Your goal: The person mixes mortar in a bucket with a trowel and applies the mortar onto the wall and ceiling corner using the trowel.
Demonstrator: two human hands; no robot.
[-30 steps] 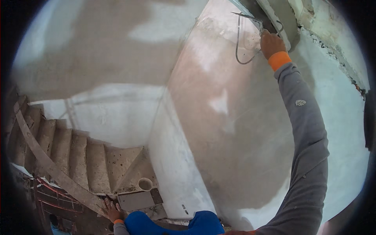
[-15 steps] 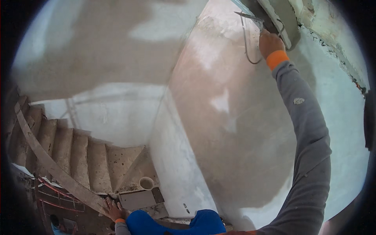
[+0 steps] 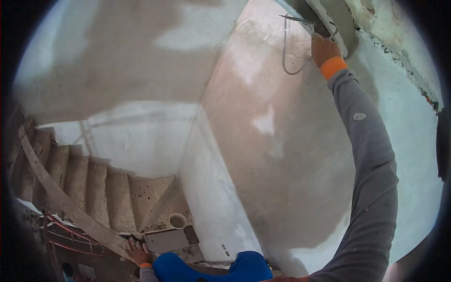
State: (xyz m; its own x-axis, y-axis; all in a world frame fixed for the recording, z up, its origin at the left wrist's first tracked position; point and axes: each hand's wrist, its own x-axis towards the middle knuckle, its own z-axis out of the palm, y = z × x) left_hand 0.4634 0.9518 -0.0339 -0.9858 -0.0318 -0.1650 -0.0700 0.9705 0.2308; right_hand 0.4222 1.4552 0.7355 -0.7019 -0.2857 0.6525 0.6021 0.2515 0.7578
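Observation:
At the upper right my right hand [image 3: 324,49] is raised to the wall, its fingers wrapped round the grip of a trowel-like tool [image 3: 296,19]. Its thin metal blade points left and shows nearly edge-on; the grip is mostly hidden by my fist. A loop of thin cable [image 3: 284,54] hangs beside that hand, against the plastered wall [image 3: 282,141]. Whether the cable joins the tool, I cannot tell. Low in the picture my left hand [image 3: 140,254] lies with fingers spread on the end of the curved stair edge [image 3: 70,204], holding nothing.
Dusty winding steps [image 3: 96,192] curve down on the left. A round pale bucket [image 3: 177,220] stands on the landing near a flat grey board [image 3: 167,240]. Orange-red metal bars [image 3: 75,246] and another person [image 3: 68,270] show below. A ledge with broken plaster [image 3: 324,19] runs above my right hand.
The cable loop has swung to the left and slightly up. My right hand, still gripping the tool, has barely shifted; my left hand stays on the stair edge.

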